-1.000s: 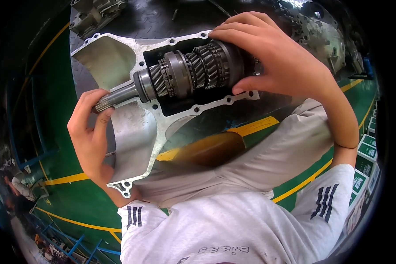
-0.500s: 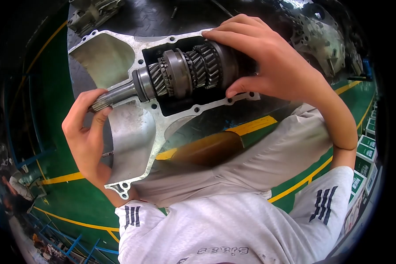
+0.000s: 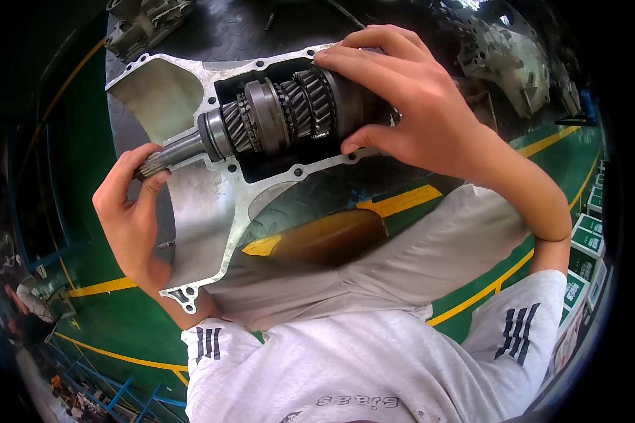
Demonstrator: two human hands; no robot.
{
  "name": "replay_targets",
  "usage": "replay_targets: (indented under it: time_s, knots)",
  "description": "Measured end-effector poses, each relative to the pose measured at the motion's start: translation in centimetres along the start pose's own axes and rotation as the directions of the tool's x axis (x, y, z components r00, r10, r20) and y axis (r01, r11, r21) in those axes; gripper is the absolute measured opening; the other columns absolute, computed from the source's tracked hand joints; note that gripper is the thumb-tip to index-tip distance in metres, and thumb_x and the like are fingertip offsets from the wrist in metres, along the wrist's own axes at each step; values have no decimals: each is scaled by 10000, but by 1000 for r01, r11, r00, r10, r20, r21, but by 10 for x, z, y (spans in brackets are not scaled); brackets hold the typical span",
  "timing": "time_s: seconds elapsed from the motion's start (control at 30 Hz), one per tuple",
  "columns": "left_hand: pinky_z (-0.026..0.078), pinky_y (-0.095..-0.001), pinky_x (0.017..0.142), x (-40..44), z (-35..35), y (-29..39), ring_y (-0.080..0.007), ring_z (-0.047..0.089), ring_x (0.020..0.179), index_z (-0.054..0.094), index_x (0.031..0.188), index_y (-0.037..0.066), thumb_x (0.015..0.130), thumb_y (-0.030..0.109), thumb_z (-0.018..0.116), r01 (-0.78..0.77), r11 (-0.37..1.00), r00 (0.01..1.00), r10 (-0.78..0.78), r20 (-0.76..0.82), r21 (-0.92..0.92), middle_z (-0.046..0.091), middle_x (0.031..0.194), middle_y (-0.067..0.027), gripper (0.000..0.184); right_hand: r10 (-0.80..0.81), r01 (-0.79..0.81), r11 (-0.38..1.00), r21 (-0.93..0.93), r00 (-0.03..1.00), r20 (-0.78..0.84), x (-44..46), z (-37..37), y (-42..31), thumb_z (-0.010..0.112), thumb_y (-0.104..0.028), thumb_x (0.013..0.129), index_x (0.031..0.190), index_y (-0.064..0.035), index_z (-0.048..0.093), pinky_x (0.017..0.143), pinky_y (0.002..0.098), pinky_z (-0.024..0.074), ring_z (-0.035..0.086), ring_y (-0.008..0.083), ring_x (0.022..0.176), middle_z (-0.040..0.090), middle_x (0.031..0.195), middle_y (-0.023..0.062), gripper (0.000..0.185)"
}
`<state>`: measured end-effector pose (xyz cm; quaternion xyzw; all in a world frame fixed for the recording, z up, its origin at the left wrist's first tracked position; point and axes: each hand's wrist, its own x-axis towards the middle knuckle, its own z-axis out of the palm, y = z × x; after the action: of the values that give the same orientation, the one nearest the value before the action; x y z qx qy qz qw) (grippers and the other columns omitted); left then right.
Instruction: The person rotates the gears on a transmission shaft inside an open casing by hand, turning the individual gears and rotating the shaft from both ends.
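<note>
Left hand (image 3: 130, 204) pinched the thin end of the gear shaft (image 3: 267, 114) | right hand (image 3: 423, 102) arched wide over the thick end, grip unclear | shaft in metal case (image 3: 245, 199), seating unclear | step: apparently steadying | next move seemingly called for even support

Outlined lettering (image 3: 358, 402) is seen on the shirt (image 3: 395, 352) below the right hand (image 3: 423, 95), print (image 3: 588, 237) on boxes (image 3: 570, 295) well to that hand's right; neither can be read.
</note>
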<state>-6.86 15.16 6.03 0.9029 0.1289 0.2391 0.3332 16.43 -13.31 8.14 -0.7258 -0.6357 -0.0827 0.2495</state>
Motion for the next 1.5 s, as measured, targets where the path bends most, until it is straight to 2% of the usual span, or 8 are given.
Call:
replay_targets:
  time_s: [0.33, 0.5, 0.73, 1.0, 1.2, 1.27, 1.33, 1.5]
  knots:
    - [456, -250, 676, 1, -5, -26, -123, 569, 746, 682, 1066, -45, 939, 182, 778, 111, 983, 989, -96, 109, -144, 637, 812, -59, 278, 88, -133, 970, 204, 973, 214, 15, -6, 22, 920, -176, 686, 1387, -56, 640, 1104, 467, 432, 568, 359, 1247, 646, 1306, 151, 764]
    - [409, -242, 655, 5, -1, -18, -97, 546, 727, 673, 1040, -46, 967, 219, 750, 134, 975, 988, -117, 106, -176, 605, 784, -26, 285, -60, 61, 998, 0, 988, 140, 24, -61, 3, 833, -32, 746, 1330, -59, 664, 1091, 428, 485, 574, 348, 1331, 631, 1368, 152, 608]
    - [413, -245, 658, -1, -4, -18, -102, 544, 721, 673, 1034, -44, 946, 207, 762, 139, 968, 987, -118, 109, -210, 593, 772, -36, 280, 266, -226, 947, -229, 950, 162, -60, -8, 40, 748, 10, 740, 1131, -29, 587, 851, 426, 517, 617, 351, 1025, 622, 1060, 136, 425]
    - [445, -266, 666, 0, -4, -13, -141, 576, 706, 682, 1040, -38, 940, 163, 751, 39, 996, 998, -35, 58, -82, 614, 776, -65, 235, 90, -84, 954, -289, 996, 9, -62, 16, 69, 731, -37, 743, 909, -55, 551, 553, 456, 491, 633, 325, 630, 585, 697, 90, 246]
    - [481, -250, 724, -3, -12, -17, -122, 612, 786, 679, 1132, -61, 1019, 199, 706, 62, 992, 989, -46, 141, -108, 652, 912, -62, 285, 271, -224, 951, -215, 936, 223, -43, -2, 63, 716, -18, 698, 768, -3, 611, 606, 479, 515, 634, 413, 659, 607, 628, 181, 128]
    - [482, -254, 739, 0, -10, -13, -124, 615, 811, 678, 1118, -63, 1025, 196, 695, 124, 981, 981, -99, 165, -149, 656, 931, -68, 275, 371, -388, 919, -73, 785, 496, -29, -17, 65, 676, 8, 705, 793, 17, 648, 607, 471, 506, 620, 439, 672, 612, 645, 216, 92]
    - [457, -272, 675, 3, -3, -6, -157, 596, 783, 666, 1020, -39, 890, 83, 755, 18, 996, 1000, -17, 1, -86, 637, 868, -96, 199, 411, -493, 868, -62, 643, 646, -12, -38, 62, 667, 15, 728, 860, 25, 660, 628, 450, 502, 629, 437, 701, 639, 714, 239, 133]
    - [494, -283, 722, 5, 3, 4, -182, 611, 833, 669, 1021, -25, 733, -34, 815, -155, 987, 979, 149, -141, -36, 648, 959, -110, 323, 386, -446, 895, 19, 795, 469, -44, -30, 73, 706, 9, 757, 935, 21, 614, 700, 438, 524, 660, 393, 777, 656, 783, 192, 200]
